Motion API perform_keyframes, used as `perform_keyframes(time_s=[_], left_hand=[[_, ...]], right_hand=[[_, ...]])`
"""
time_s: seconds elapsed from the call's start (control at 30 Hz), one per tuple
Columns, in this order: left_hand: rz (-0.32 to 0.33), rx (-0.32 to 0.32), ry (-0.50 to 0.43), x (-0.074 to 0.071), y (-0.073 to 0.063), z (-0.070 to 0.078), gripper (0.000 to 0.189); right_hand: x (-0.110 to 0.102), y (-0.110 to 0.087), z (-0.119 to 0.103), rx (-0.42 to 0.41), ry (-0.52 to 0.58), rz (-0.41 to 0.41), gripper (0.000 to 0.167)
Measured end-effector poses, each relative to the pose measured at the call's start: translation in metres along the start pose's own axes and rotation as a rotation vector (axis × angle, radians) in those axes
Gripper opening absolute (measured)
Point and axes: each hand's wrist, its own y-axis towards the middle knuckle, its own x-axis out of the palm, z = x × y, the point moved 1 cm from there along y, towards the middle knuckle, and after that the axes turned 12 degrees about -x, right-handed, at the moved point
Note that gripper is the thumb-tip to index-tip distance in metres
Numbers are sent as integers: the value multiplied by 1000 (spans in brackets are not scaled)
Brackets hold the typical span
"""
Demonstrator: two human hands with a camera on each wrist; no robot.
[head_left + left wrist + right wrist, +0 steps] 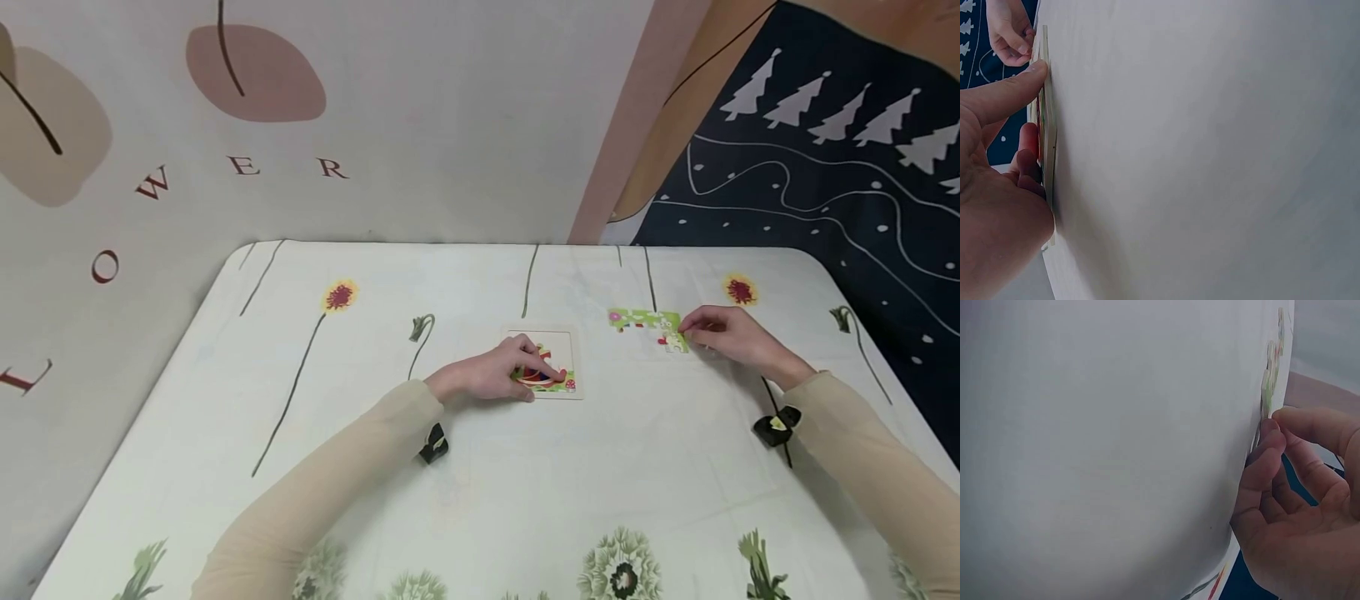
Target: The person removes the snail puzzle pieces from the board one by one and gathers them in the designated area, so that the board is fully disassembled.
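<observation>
A small square puzzle board [576, 358] with a pale frame and a partly filled colourful picture lies mid-table. My left hand [491, 371] rests on it from the left, one finger stretched across the picture and covering part of it. In the left wrist view, fingers of the left hand [1004, 106] touch the board's face beside its thin edge [1051, 144]. To the right lie joined green puzzle pieces [643, 318] in an L shape. At their right end, my right hand [723, 333] pinches a puzzle piece [1267, 394] between thumb and fingertip.
A white tablecloth [600, 475] printed with flowers and stems covers the table. Behind it hangs a pale cloth [450, 125] with letters, and at the right a dark cloth [810, 167] with white trees. Black wrist cameras [776, 427] sit under both sleeves.
</observation>
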Motion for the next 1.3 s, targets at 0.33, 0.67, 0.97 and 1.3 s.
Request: perform_keyframes(time_s=[0.33,0.67,0.97,1.3], left_hand=[[-1,-3,-2,-1,-1,1,44],[2,-4,-13,0,-1,0,44],[3,0,-3,0,-1,1,44],[26,-29,40,2,-7,5,45]], right_hand=[[0,-1,1,-5,-2,-4,26],[3,0,-1,-35,-42,-2,24],[3,-2,-4,-29,-61,-16,23],[0,-3,-13,-55,-51,8,23]])
